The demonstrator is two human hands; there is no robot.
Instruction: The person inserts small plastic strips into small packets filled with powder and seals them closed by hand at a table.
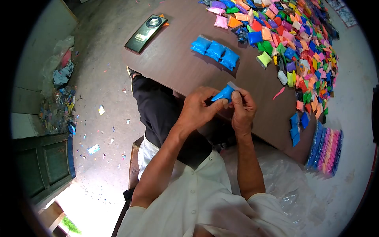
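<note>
Between my two hands, above the table's near edge, is a small blue packet (224, 94) with a clear plastic end. My left hand (199, 106) pinches its lower left side between thumb and fingers. On the other side, my right hand (242, 108) grips the clear end, thumb on top. Just beyond my hands, a joined strip of blue packets (215, 51) lies on the brown table (173, 59). What fills the packets cannot be made out beyond its solid blue colour.
A large heap of multicoloured packets (292, 47) covers the table's right side. Blue packets (295, 129) and bundled blue and pink strips (324, 148) lie near the right edge. A phone (146, 34) rests at the left corner. Clear plastic sheeting (276, 177) is beside me; scraps litter the floor.
</note>
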